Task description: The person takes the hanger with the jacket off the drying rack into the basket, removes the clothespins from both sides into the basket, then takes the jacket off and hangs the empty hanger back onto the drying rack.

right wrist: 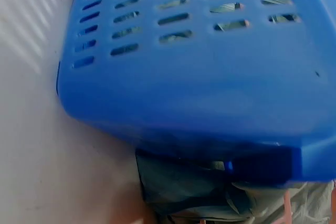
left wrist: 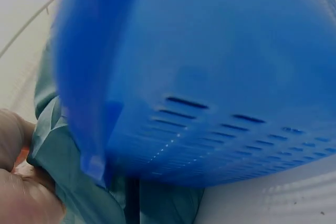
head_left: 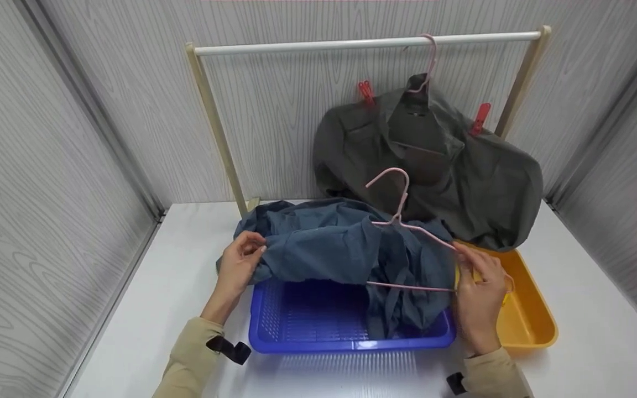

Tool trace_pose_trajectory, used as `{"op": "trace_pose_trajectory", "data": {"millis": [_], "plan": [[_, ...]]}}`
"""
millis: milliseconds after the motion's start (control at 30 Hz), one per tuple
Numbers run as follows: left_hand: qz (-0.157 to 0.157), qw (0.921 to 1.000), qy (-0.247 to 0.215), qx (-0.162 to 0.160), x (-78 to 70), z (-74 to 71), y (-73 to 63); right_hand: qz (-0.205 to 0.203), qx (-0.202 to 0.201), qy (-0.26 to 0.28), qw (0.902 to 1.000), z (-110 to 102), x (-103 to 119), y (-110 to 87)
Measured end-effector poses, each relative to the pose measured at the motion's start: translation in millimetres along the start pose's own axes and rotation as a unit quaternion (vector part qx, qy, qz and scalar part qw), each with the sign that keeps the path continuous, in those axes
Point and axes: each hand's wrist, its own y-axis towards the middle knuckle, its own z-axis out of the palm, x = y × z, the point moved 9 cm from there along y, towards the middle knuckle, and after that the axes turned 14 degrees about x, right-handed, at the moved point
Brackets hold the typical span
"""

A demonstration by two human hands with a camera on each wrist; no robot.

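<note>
Pale wood-grain walls [head_left: 274, 121] enclose a white worktop [head_left: 158, 287], on which a blue basket [head_left: 351, 347] sits near the middle. Behind the basket stands a rack with a white bar [head_left: 307, 46] and light wooden posts [head_left: 216, 121]. From that bar, behind the basket and toward its right, hangs a dark grey jacket [head_left: 363, 155] on a pink hanger of its own, with a red peg [head_left: 366, 93] on one shoulder and another red peg [head_left: 480, 119] on the other. To the right of the basket, just beside it, lies a yellow tray [head_left: 534, 320], partly covered by the right arm and the jacket's lower edge. A blue shirt [head_left: 324, 249] is bunched over the basket's far part, some of its folds hanging down inside at the right. Above the basket's far left corner, the left hand [head_left: 239, 262] pinches the shirt's edge between thumb and fingers. Over the basket's right edge, the right hand [head_left: 481, 290] grips the right end of a loose hanger [head_left: 398, 218], also pink; its hook points up above the basket, and its left part is hidden beneath the shirt. Both arms wear beige sleeves [head_left: 191, 348] with black straps [head_left: 230, 349] at the wrists, in front of the basket.
</note>
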Motion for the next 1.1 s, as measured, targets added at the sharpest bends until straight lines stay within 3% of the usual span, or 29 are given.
{"op": "trace_pose_trajectory", "data": {"millis": [233,367,467,600,667,733,867,1100], "plan": [[0.040,0.9971,0.055,0.035,-8.8,15.4,5.5,0.018,-0.007,0.022,0.9996,-8.0,23.1,0.1],[0.060,0.9886,0.126,0.056,-13.0,23.8,5.3,0.018,-0.007,0.020,0.9996,-11.0,33.3,0.8],[0.074,0.9741,0.202,0.071,-15.3,30.9,3.2,0.015,-0.006,0.012,0.9998,-12.7,35.7,1.4],[0.096,0.9430,0.308,0.082,-19.3,40.8,-0.4,0.020,0.003,0.007,0.9998,-13.7,36.2,0.8],[0.105,0.9303,0.341,0.086,-23.5,44.7,-2.0,0.021,0.008,0.007,0.9997,-13.5,35.2,0.0],[0.111,0.9254,0.350,0.094,-28.8,48.0,-3.2,0.022,0.011,0.003,0.9997,-14.0,34.7,-1.4],[0.109,0.9315,0.327,0.115,-37.2,52.2,-5.4,0.016,0.005,-0.010,0.9998,-16.2,29.4,-3.6],[0.070,0.9577,0.233,0.153,-39.3,59.5,-8.2,0.001,0.004,-0.035,0.9994,-15.2,13.0,-6.3]]}}
